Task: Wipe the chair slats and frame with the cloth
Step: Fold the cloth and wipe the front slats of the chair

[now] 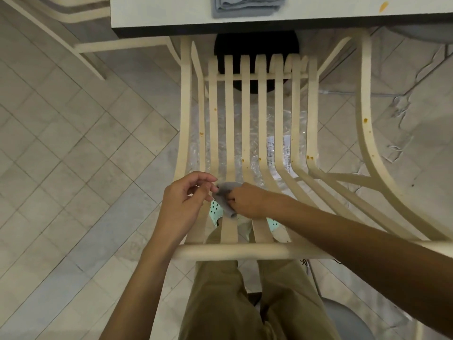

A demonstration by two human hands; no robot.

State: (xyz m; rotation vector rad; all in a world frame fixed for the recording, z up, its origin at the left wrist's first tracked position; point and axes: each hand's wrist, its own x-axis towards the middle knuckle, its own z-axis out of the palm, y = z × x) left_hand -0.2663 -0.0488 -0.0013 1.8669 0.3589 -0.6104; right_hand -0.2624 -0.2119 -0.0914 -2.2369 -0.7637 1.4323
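Note:
A cream wooden chair point(246, 250) with several long curved slats point(230, 119) fills the middle of the head view, seen from above its back rail. Orange-brown spots mark some slats and the right frame arm point(365, 120). My right hand point(247, 201) grips a small grey cloth point(226, 195) against a slat near the back rail. My left hand point(186, 202) hovers just left of the cloth with fingers loosely curled, its fingertips close to the cloth's edge; whether they touch it cannot be told.
A white table point(171, 15) with a dark edge spans the top, holding a folded grey cloth point(247, 6). A second cream chair point(81, 28) stands at upper left. Clear plastic sheeting point(247, 133) lies on the tiled floor under the slats. My legs and mint clogs show below.

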